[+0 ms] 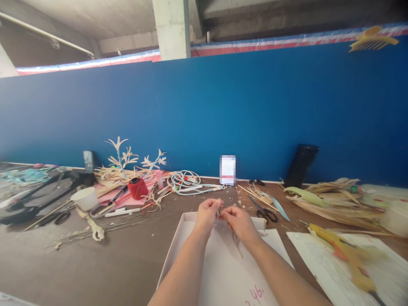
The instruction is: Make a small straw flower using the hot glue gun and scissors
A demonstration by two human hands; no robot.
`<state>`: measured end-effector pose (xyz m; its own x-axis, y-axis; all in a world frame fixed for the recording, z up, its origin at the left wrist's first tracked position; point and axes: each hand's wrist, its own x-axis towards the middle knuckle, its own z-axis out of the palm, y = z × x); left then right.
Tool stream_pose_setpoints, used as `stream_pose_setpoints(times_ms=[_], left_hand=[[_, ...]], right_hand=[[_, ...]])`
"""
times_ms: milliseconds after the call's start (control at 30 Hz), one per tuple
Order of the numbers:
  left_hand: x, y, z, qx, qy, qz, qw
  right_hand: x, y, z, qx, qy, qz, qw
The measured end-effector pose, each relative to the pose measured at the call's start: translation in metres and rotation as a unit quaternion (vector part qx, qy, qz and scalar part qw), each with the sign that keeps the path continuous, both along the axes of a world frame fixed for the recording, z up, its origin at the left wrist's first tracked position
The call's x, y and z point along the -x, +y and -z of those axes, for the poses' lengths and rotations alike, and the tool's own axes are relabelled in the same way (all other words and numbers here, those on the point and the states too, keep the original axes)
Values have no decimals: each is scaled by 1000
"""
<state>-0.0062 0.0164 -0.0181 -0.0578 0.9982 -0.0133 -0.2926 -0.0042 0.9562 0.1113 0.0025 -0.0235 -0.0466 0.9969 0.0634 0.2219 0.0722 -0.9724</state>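
Both my hands meet over the far end of a shallow white cardboard box (178,250) on the brown table. My left hand (207,212) is closed in a pinch, and my right hand (237,221) pinches too, fingertips almost touching. Between them is a small thin piece (219,211), too small to name; a thin grey strand hangs down from my right hand over the box. Black-handled scissors (264,211) lie just right of my right hand.
Left of the box lie thin wires (105,227), a red thread spool (137,188), a white cup (84,198), coiled cord (186,182) and dried-husk flowers (123,159). Dried husks (331,202) and a yellow glue gun (347,255) on paper sit at right. A blue wall (255,110) stands behind.
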Motion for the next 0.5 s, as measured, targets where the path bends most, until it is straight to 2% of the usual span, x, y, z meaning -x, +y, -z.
stream_pose_setpoints(times_ms=[500], left_hand=[[1, 2, 3, -14, 28, -3, 999]], right_hand=[[1, -2, 0, -9, -39, 11, 999]])
